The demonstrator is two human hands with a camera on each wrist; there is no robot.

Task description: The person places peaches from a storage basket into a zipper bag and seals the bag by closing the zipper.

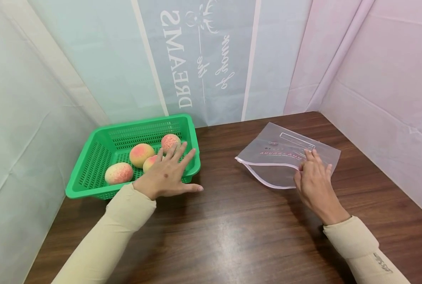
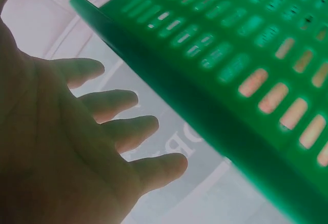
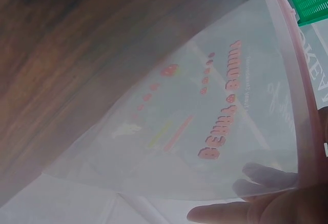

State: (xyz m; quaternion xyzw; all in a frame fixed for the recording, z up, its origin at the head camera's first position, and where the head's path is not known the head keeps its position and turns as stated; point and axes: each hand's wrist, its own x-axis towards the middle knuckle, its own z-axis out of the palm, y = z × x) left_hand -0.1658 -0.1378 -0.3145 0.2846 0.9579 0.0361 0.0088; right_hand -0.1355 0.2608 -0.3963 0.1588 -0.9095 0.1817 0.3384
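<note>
My left hand [image 1: 166, 173] is spread over the near right rim of a green plastic basket [image 1: 193, 157], fingers straight and nothing held. In the left wrist view, the palm and fingers of that hand [image 2: 66, 126] show beside the basket's slotted wall. Several peaches lie in the basket, among them a yellow-red peach [image 1: 141, 155] and a paler peach [image 1: 119, 173]; one is partly hidden behind the left hand. On the right, my right hand [image 1: 315, 181] pinches the mouth edge of a clear zip bag [image 1: 257, 148]. The bag's pink-edged mouth gapes, and some fingers show through its film.
Both things are on a dark wood-grain table [image 1: 225, 236]. A printed cloth [image 1: 211, 59] hangs behind it, with pale cloth walls [image 1: 392, 79] at the sides. The basket stands at the back left, close to the left wall.
</note>
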